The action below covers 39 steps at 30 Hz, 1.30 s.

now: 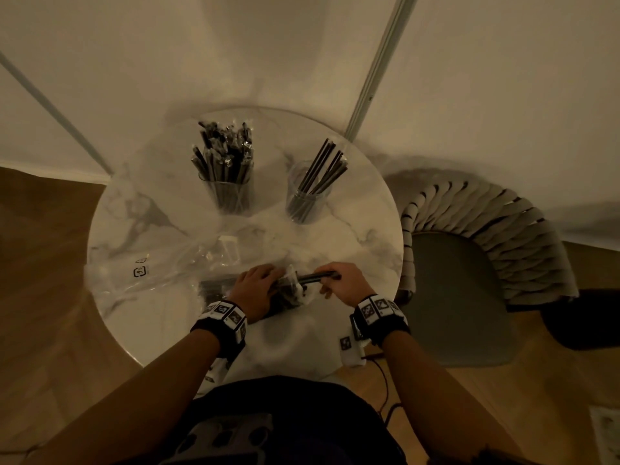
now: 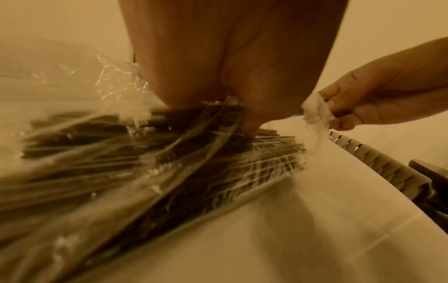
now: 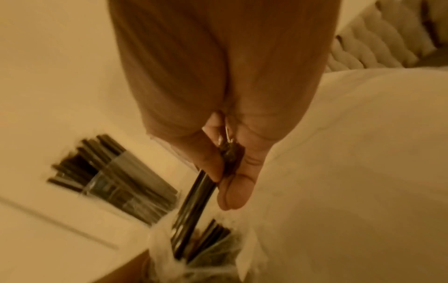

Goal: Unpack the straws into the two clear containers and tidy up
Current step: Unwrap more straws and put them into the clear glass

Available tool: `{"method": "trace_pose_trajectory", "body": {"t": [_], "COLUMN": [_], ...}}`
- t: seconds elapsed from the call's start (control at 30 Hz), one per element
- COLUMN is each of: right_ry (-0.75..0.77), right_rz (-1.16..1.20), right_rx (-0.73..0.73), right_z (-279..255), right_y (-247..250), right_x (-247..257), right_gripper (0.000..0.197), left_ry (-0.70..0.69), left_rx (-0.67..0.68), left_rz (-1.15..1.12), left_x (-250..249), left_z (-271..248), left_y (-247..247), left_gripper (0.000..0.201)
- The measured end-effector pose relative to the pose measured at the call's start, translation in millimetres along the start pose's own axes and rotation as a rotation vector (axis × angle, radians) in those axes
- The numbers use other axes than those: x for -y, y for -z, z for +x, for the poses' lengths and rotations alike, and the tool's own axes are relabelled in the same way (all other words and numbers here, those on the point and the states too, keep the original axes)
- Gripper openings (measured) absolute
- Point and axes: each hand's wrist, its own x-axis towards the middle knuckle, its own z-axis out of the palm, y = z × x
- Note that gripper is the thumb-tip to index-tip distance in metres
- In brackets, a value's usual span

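A clear plastic pack of black straws (image 1: 285, 295) (image 2: 169, 162) lies on the round marble table (image 1: 352, 236) near its front edge. My left hand (image 1: 256, 285) (image 2: 247, 130) holds the pack down, fingers curled over it. My right hand (image 1: 335, 278) (image 3: 225, 178) pinches a few black straws (image 1: 315, 276) (image 3: 194, 197) that stick out of the pack's torn open end (image 3: 201, 254). Two clear containers stand at the back. The left container (image 1: 231, 196) is packed with wrapped straws. The right container (image 1: 307, 201) (image 3: 121, 183) holds several bare black straws leaning right.
An empty crumpled clear bag (image 1: 144, 266) lies on the table's left side, with a small white card (image 1: 229, 250) behind my left hand. A woven-back chair (image 1: 486, 256) stands close to the table's right edge. A small white tagged device (image 1: 351, 350) with a cable hangs under my right wrist.
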Motion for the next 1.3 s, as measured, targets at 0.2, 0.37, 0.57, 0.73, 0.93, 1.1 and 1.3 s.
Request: {"method": "trace_pose_trajectory", "body": {"t": [0.2, 0.37, 0.57, 0.73, 0.93, 1.1, 1.3], "right_ry": [-0.053, -0.046, -0.092, -0.141, -0.074, -0.066, -0.039], "right_rz": [0.247, 0.273, 0.474, 0.705, 0.573, 0.436, 0.264], "right_rx": [-0.069, -0.147, -0.271, -0.243, -0.242, -0.285, -0.354], "right_z": [3.7, 6.2, 6.3, 4.7, 3.7, 0.7, -9.6], "right_y": [-14.6, -17.7, -3.6, -10.5, -5.9, 24.0, 85.1], "right_x": [7.4, 5.3, 4.6, 11.6, 12.9, 11.2, 16.2], "right_gripper": [0.006, 0.009, 0.005, 0.011, 0.014, 0.01, 0.009], "left_ry": [-0.011, -0.013, 0.011, 0.045, 0.039, 0.073, 0.114], "left_rx": [-0.032, -0.044, -0.018, -0.024, -0.009, 0.06, 0.068], "left_rz": [-0.015, -0.03, -0.094, -0.161, -0.137, -0.118, -0.176], "left_x": [4.1, 4.3, 3.4, 1.7, 3.3, -3.9, -8.4], "left_z": [2.5, 0.8, 2.5, 2.4, 0.3, -2.4, -1.6], "left_y": [-8.0, -6.9, -4.2, -2.3, -2.5, 10.3, 22.2], "left_gripper": [0.049, 0.047, 0.053, 0.053, 0.044, 0.062, 0.082]}}
